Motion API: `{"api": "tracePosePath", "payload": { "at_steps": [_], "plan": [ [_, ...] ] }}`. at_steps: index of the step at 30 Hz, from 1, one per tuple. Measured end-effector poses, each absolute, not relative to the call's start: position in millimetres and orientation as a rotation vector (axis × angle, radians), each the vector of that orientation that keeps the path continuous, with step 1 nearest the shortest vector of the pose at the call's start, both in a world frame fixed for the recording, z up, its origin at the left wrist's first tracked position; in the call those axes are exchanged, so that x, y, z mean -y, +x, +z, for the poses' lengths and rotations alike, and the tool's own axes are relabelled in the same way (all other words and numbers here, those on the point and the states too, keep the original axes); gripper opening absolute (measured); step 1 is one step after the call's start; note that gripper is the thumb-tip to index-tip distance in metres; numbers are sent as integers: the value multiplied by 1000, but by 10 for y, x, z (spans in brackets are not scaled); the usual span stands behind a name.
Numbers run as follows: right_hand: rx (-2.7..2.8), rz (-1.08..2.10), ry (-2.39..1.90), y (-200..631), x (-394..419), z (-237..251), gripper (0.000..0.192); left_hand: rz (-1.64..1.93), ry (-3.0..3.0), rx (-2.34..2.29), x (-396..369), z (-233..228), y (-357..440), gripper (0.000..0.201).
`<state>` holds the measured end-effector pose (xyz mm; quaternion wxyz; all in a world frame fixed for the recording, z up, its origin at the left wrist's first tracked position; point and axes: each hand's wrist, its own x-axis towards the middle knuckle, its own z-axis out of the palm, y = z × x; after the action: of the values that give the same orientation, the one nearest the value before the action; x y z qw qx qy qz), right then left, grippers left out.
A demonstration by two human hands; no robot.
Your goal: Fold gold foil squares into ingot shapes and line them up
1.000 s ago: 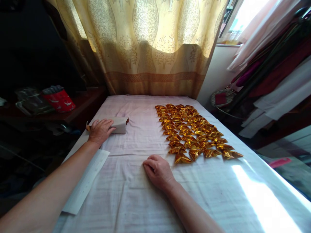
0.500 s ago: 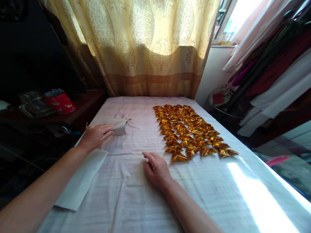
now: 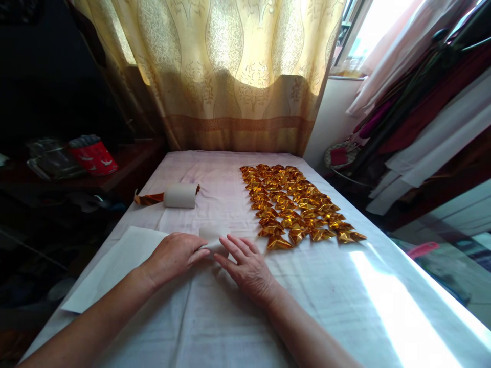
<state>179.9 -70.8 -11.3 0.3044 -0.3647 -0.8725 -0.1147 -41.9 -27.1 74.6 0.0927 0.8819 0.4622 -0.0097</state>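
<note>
My left hand (image 3: 178,256) pinches the near left edge of a small pale sheet of paper (image 3: 213,234) just above the cloth-covered surface. My right hand (image 3: 245,265) is at the paper's right side, fingers stretched out and slightly apart; whether its fingertips press on the paper I cannot make out. Beyond both hands lies a curled bundle of foil paper (image 3: 179,196), pale outside with gold-brown foil showing at its ends. Under and beside my left forearm rests a larger white sheet (image 3: 118,260).
Rows of folded gold foil pieces (image 3: 286,204) cover the right middle of the white cloth (image 3: 215,327). A patterned curtain (image 3: 238,102) hangs behind. On a dark cabinet at left stand a red container (image 3: 94,156) and a glass jug (image 3: 49,158). Clothes (image 3: 425,122) hang at right.
My left hand has left the foil paper bundle and come toward me and right, now with a small sheet. My right hand stays near its place, fingers now by that sheet.
</note>
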Motion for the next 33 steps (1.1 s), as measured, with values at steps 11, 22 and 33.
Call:
{"api": "tracePosePath", "payload": {
  "at_steps": [11,22,33],
  "plan": [
    [2374,-303,-947,1810,729,-110,50,-56,2595,-1325,309,735,-478,39],
    [2482,94,-931,1841,839,-23,30,-64,2583,-1090,335,486,-588,70],
    [2216,488,-1422,1846,845,126,19,-118,2430,-1375,608,603,-320,27]
  ]
}}
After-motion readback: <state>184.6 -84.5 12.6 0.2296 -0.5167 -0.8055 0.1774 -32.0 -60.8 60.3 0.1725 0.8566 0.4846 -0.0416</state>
